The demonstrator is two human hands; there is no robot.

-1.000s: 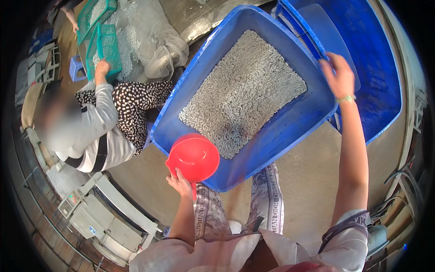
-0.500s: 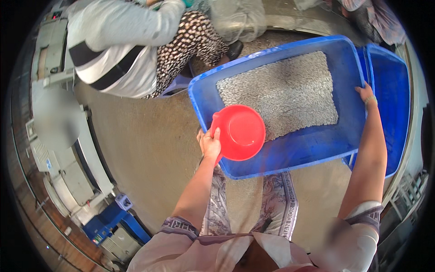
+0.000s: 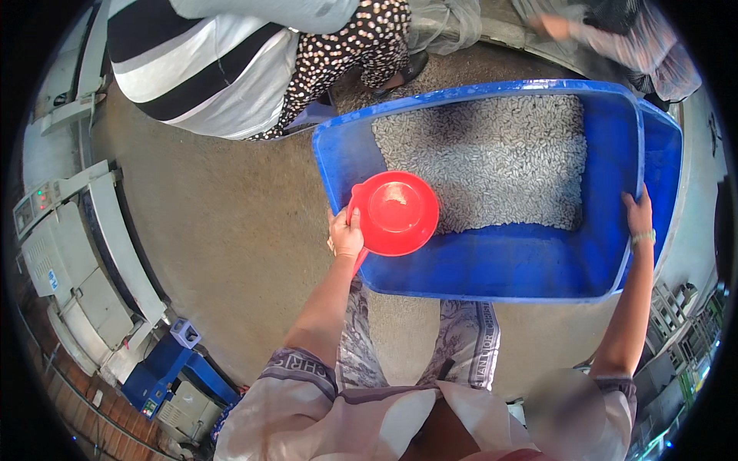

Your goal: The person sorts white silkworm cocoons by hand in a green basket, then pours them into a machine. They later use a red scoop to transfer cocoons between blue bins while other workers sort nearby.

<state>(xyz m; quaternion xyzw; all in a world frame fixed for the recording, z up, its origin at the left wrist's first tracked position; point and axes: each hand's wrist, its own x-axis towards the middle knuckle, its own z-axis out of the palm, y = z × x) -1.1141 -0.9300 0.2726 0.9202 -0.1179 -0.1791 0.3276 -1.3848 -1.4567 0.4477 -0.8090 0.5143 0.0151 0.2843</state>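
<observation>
Both my hands carry a large blue plastic tub [image 3: 492,288] in front of my legs. Inside it lies a broad layer of small pale grey pellets [image 3: 492,169]; I cannot tell what they are. My left hand [image 3: 347,236] is closed at the tub's left rim, its thumb on the handle of a red plastic dipper [image 3: 396,215]. That dipper overhangs the near left corner of the tub, its round bowl bare inside. My right hand [image 3: 639,214] is closed round the right rim, with some fingers hidden behind the wall.
Another blue tub [image 3: 665,157] stands beyond the right end. A person in a striped top [image 3: 223,69] sits at the far left; another person's hand [image 3: 552,27] reaches in at the far right. Grey machines [image 3: 77,276] line the left side, above concrete floor [image 3: 207,223].
The carried tub has turned slightly, its right end nearer to me and covering more of the other tub. The far-right person's hand has come into view. My hands keep their holds.
</observation>
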